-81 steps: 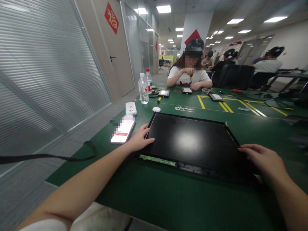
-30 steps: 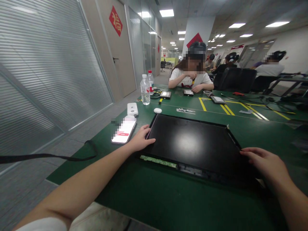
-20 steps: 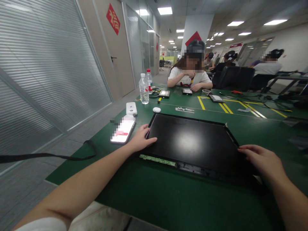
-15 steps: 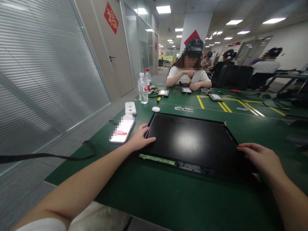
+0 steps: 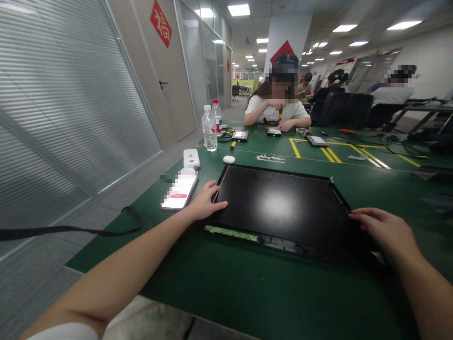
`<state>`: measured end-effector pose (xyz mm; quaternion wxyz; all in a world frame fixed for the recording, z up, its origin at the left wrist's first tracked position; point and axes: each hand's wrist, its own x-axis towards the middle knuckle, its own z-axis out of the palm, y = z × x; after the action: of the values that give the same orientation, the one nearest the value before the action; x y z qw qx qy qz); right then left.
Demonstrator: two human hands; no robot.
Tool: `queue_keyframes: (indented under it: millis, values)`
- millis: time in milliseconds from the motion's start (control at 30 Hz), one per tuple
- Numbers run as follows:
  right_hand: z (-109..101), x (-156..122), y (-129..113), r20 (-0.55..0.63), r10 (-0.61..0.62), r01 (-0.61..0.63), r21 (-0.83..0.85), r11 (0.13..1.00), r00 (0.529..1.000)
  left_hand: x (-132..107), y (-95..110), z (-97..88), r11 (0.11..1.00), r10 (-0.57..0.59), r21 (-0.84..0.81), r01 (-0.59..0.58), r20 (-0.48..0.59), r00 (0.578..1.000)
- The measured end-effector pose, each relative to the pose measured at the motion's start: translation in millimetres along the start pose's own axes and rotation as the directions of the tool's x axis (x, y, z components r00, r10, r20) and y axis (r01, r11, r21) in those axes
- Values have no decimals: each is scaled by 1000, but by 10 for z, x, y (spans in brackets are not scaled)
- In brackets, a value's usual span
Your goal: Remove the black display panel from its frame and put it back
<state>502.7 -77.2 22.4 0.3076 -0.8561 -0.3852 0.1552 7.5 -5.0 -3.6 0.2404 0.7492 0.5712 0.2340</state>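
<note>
A black LCD screen panel lies face up on the green table, with a pale glare spot in its middle. My left hand grips its left edge, thumb over the glass and fingers along the outer side. At the right edge, the fingertips of my right hand pinch the dark frame. A narrow green circuit board runs along the panel's near side. The panel's near right corner is dark and partly hidden by my right hand.
Left of the panel are a phone, a white device and a small white case. Two bottles stand behind. Metal strips lie beyond the panel. A person sits opposite, near several hard drives.
My hands and the panel stay practically in place, with only a slight shift of the camera. Across the table, the person's raised hand has moved a little.
</note>
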Motion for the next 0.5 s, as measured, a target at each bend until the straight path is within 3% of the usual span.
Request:
queue_keyframes:
  millis: [233, 500]
  values:
    - [12, -15, 8, -19, 1, -1, 18, 1000, 1000, -5, 16, -9, 1000, -8, -5, 8, 2, 1000]
    - [25, 77, 111, -11, -82, 82, -11, 997, 997, -13, 88, -68, 999, -8, 41, 4, 99, 995]
